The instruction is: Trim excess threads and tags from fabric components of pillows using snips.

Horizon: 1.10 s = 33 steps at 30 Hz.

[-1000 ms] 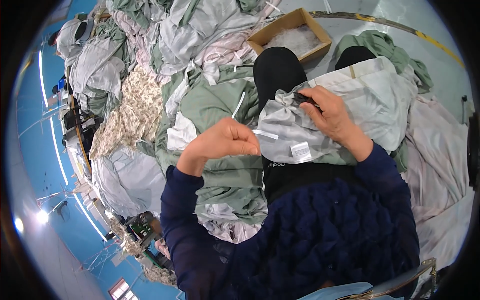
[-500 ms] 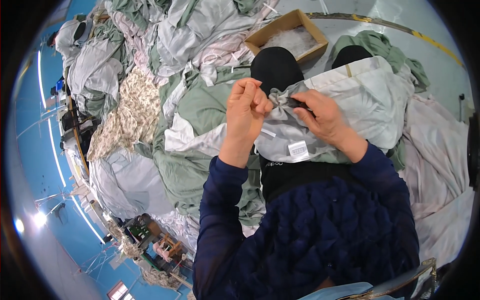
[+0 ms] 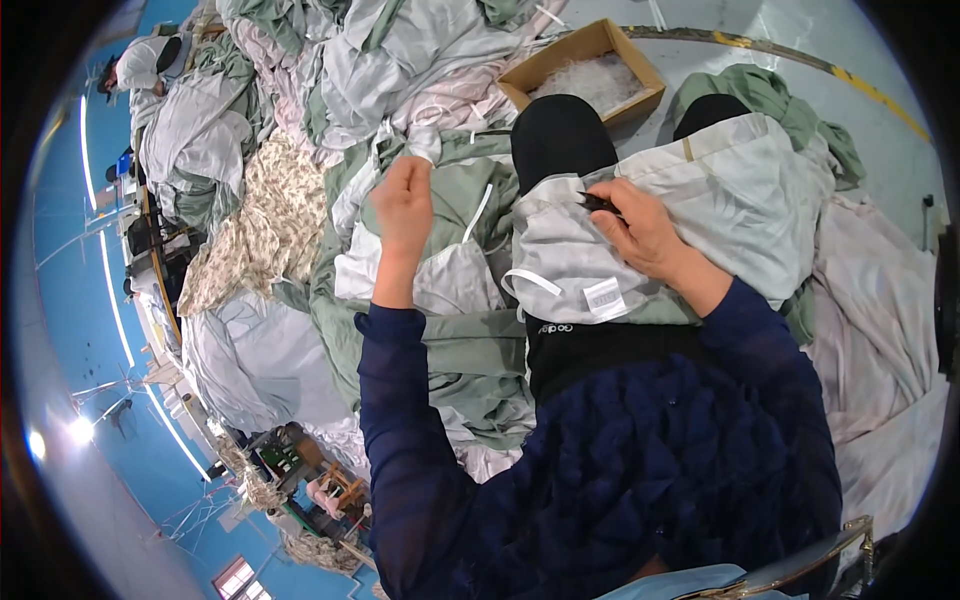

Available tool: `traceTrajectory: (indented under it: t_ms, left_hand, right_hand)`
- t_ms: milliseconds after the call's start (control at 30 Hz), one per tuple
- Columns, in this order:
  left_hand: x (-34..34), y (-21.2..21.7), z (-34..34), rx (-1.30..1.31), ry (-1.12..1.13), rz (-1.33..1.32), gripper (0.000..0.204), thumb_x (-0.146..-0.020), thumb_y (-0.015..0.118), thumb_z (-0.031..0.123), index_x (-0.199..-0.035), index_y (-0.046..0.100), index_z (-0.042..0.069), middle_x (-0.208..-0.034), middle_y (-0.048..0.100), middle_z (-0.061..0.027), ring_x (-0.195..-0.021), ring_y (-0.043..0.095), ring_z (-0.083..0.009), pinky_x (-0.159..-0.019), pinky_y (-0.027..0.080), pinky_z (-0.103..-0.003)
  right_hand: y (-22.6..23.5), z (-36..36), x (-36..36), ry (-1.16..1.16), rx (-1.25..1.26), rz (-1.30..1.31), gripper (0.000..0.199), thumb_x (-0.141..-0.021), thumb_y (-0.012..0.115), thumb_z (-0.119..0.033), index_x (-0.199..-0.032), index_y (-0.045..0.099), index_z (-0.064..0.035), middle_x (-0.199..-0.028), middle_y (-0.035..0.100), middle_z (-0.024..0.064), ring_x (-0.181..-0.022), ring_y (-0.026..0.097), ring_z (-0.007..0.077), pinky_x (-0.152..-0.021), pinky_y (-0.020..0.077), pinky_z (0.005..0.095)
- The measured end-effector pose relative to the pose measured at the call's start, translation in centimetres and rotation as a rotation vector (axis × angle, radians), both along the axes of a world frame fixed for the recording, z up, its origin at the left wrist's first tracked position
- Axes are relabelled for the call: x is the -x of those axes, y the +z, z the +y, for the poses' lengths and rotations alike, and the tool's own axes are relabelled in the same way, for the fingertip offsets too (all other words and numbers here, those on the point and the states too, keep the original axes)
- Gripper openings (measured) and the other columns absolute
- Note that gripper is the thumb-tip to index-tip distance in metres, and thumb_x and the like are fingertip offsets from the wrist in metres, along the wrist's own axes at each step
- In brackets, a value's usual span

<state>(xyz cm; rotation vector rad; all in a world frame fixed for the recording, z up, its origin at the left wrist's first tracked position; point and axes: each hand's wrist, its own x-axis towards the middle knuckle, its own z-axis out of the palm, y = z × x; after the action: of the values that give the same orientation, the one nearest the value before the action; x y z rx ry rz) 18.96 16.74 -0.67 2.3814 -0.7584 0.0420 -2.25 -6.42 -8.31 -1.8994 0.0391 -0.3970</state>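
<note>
While the right hand (image 3: 645, 235) pinches a small dark tool (image 3: 598, 203) against the pale grey folded fabric (image 3: 720, 200) on the lap, the left hand (image 3: 403, 205) is raised, loosely closed. Whether it grips anything cannot be told. Open cardboard box (image 3: 585, 50) beyond.

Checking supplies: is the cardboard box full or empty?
Partly filled: the open cardboard box holds a low heap of pale, wispy material below its rim.

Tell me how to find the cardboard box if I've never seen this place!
Start at the big heap of pale cloth spread over the floor and look to its far edge, beyond the person's black-covered knee. There sits the cardboard box, open on top with whitish fluff inside. It is the only stiff, brown, square-cornered thing among all the soft fabric.
</note>
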Motion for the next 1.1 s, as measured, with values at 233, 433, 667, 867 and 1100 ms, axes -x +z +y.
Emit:
traceTrajectory:
  t_ms: [233, 433, 667, 867, 1100]
  left_hand:
    - [-2.6, 1.1, -13.9, 0.083, -0.242, -0.179, 0.011, -0.088, 0.065, 0.016, -0.089, 0.066, 0.005, -0.072, 0.064, -0.0154, -0.065, 0.064, -0.0333, -0.058, 0.047, -0.039]
    - [-8.2, -3.7, -22.1, -0.400, -0.421, -0.043, 0.040, -0.080, 0.073, 0.033, -0.114, 0.067, 0.013, -0.124, 0.060, -0.0183, -0.110, 0.057, -0.0331, -0.092, 0.046, -0.045]
    - [-5.6, -4.1, -22.0, -0.286, -0.391, -0.391, 0.023, -0.078, 0.072, 0.027, -0.092, 0.073, 0.009, -0.078, 0.069, -0.0117, -0.082, 0.065, -0.0332, -0.072, 0.049, -0.044]
    - [2.9, 1.7, -13.2, -0.171, -0.401, 0.200, 0.022, -0.075, 0.075, 0.023, -0.085, 0.069, 0.005, -0.084, 0.063, -0.0096, -0.080, 0.062, -0.0301, -0.071, 0.049, -0.039]
    - [8.5, 0.5, -9.8, -0.066, -0.357, 0.212, 0.026, -0.066, 0.080, 0.009, -0.087, 0.066, 0.004, -0.085, 0.058, -0.0078, -0.082, 0.061, -0.0285, -0.068, 0.049, -0.038]
  right_hand:
    - [0.2, -0.7, 0.4, -0.133, -0.099, 0.045, 0.021, -0.096, 0.059, -0.012, -0.113, 0.058, 0.0001, -0.091, 0.059, 0.0113, -0.076, 0.057, 0.0227, -0.071, 0.0465, 0.0295]
    - [0.3, -0.8, 0.4, -0.233, -0.184, 0.069, 0.020, -0.098, 0.056, -0.011, -0.114, 0.058, -0.0001, -0.089, 0.060, 0.0054, -0.077, 0.054, 0.0134, -0.071, 0.0453, 0.0259]
    - [0.1, -1.8, 0.9, -0.318, -0.264, 0.099, 0.022, -0.099, 0.055, -0.012, -0.116, 0.059, 0.0003, -0.093, 0.062, 0.0027, -0.078, 0.054, 0.0090, -0.071, 0.0454, 0.0234]
    - [0.1, -1.6, 0.6, -0.289, -0.327, 0.119, 0.023, -0.100, 0.055, -0.014, -0.117, 0.058, 0.0005, -0.095, 0.062, 0.0009, -0.078, 0.053, 0.0064, -0.070, 0.0452, 0.0217]
    - [0.3, -1.4, 0.5, -0.252, -0.360, 0.158, 0.024, -0.100, 0.054, -0.014, -0.118, 0.058, 0.0019, -0.095, 0.063, 0.0007, -0.078, 0.054, 0.0061, -0.071, 0.0461, 0.0213]
